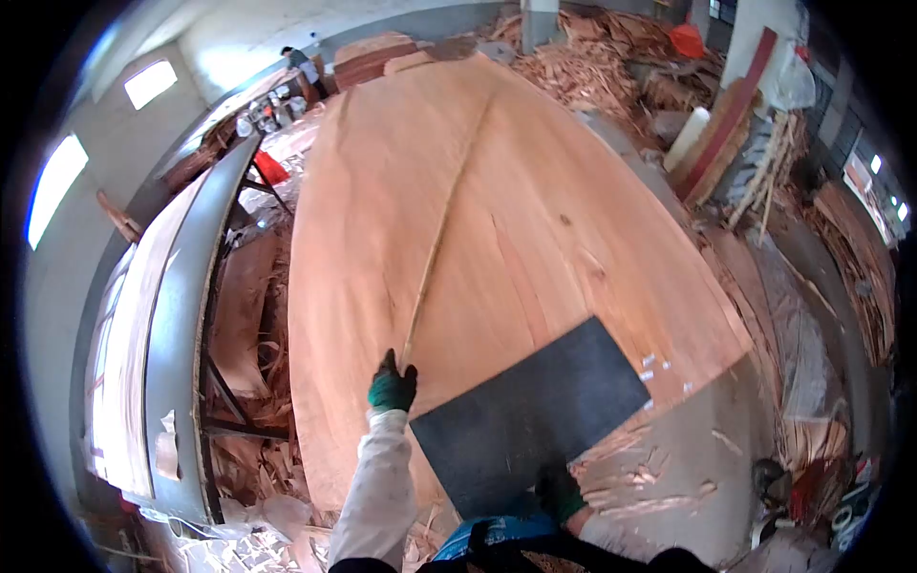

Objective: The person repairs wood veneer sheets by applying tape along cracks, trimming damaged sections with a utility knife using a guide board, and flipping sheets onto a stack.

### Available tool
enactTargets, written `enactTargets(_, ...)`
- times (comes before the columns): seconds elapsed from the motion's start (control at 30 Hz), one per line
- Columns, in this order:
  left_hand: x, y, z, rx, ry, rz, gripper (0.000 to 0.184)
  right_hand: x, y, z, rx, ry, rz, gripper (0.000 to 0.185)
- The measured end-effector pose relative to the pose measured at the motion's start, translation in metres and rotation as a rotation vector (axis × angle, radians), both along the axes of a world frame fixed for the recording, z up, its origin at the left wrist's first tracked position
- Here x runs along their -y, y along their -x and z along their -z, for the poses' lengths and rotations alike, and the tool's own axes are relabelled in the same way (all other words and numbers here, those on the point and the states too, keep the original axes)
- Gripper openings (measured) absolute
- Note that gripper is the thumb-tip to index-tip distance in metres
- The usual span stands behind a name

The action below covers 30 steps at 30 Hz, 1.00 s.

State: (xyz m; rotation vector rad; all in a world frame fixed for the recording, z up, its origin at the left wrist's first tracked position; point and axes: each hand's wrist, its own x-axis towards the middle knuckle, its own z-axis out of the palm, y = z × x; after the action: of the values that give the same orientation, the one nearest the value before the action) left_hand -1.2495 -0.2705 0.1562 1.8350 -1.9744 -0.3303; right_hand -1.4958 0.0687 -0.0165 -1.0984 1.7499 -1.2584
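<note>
My left hand (393, 385), in a green and black glove, is closed round the near end of a long thin stick (444, 212). The stick lies along a large sheet of reddish wood veneer (544, 220). A dark rectangular board (535, 411) rests over the near edge of the veneer. At the board's near edge is my right hand (560, 492), also gloved; its fingers are dark against the board and hard to make out.
To the left stands a long table (181, 277) on dark metal legs. Veneer scraps (592, 67) are heaped at the back right, near a pillar (541, 24). A person (304, 69) is at the far left. More scraps litter the floor.
</note>
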Motion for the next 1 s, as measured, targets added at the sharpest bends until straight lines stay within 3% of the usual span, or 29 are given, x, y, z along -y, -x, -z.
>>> enactTargets(0.07,0.011,0.019,-0.001,0.314,-0.165,-0.048,0.043,0.006,0.009,0.007,0.192,-0.204,-0.037,0.009)
enactTargets(0.13,0.021,0.022,-0.005,0.387,-0.197,-0.041,0.036,0.006,0.015,-0.085,-0.365,-0.377,-0.359,0.023)
enactTargets(0.17,0.024,0.019,-0.005,0.424,-0.216,-0.033,0.032,0.011,0.015,-0.118,-0.364,-0.315,-0.329,0.021)
enactTargets(0.23,0.033,-0.003,0.003,0.238,-0.174,0.025,0.027,0.017,0.011,-0.158,-0.355,-0.199,-0.266,0.018)
enactTargets(0.3,0.036,-0.022,-0.004,-0.019,-0.088,0.085,0.024,-0.005,0.028,-0.11,-0.259,-0.115,-0.314,0.017)
enactTargets(0.33,0.037,-0.029,-0.016,0.03,-0.049,0.232,0.033,-0.02,0.037,-0.083,-0.285,-0.103,-0.263,0.022)
enactTargets(0.37,0.028,-0.037,-0.032,-0.33,-0.219,0.181,0.037,-0.021,0.04,-0.124,-0.626,0.051,-0.309,0.025)
enactTargets(0.43,-0.005,-0.05,-0.07,-1.058,-0.545,0.069,0.045,0.008,0.015,-0.203,0.591,-0.465,0.346,0.034)
enactTargets(0.47,-0.023,-0.06,-0.078,-1.107,-0.553,0.084,0.048,0.025,0.007,-0.229,0.545,-0.473,0.293,0.038)
enactTargets(0.57,-0.089,-0.085,-0.081,-1.216,-0.726,0.097,0.054,0.096,-0.049,-0.232,0.023,0.065,-0.116,0.037)
enactTargets(0.63,-0.133,-0.099,-0.065,-1.33,-0.776,0.166,0.053,0.158,-0.103,-0.225,0.609,0.006,-0.058,0.042)
enactTargets(0.7,-0.168,-0.115,-0.064,-1.321,-0.809,0.212,0.055,0.215,-0.163,-0.254,0.427,-0.071,-0.181,0.046)
enactTargets(0.73,-0.18,-0.127,-0.063,-1.257,-0.738,0.295,0.056,0.233,-0.198,-0.238,0.735,-0.003,-0.16,0.044)
enactTargets(0.8,-0.195,-0.181,-0.081,-1.145,-0.694,0.422,0.056,0.243,-0.255,-0.225,0.761,0.109,-0.011,0.041)
enactTargets(0.83,-0.191,-0.221,-0.077,-1.021,-0.566,0.517,0.054,0.245,-0.274,-0.221,0.762,0.202,0.008,0.04)
enactTargets(0.9,-0.19,-0.31,-0.052,-0.802,-0.299,0.674,0.051,0.241,-0.327,-0.249,0.637,0.139,0.064,0.038)
enactTargets(0.97,-0.2,-0.412,-0.023,-1.203,-0.704,0.203,0.041,0.241,-0.368,-0.247,0.533,0.098,0.064,0.037)
enactTargets(1.0,-0.206,-0.471,0.01,-1.09,-0.588,0.139,0.041,0.249,-0.384,-0.242,0.534,0.059,0.086,0.036)
